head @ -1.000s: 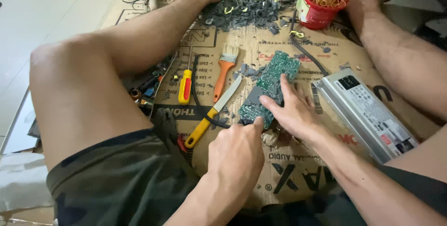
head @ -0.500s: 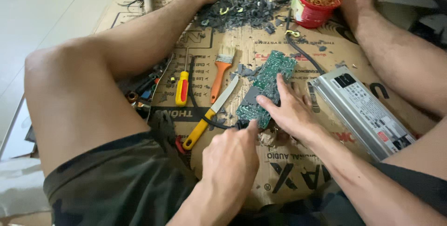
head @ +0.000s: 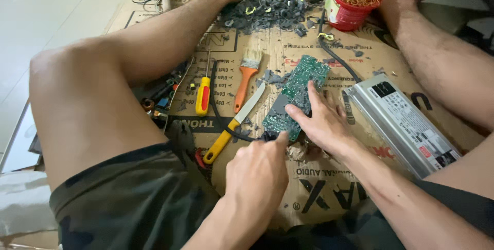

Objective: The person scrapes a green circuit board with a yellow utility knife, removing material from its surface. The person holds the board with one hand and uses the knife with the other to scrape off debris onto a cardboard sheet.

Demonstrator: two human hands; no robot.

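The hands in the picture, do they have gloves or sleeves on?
No. The left hand and right hand are bare, with no gloves, rings or watch showing. Both forearms are uncovered, with no sleeves in view. The fingers have short nails.

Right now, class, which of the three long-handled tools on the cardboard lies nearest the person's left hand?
The yellow-handled knife: its handle end lies just beside the left hand. The orange-handled paintbrush and the yellow-and-red screwdriver lie farther up the cardboard.
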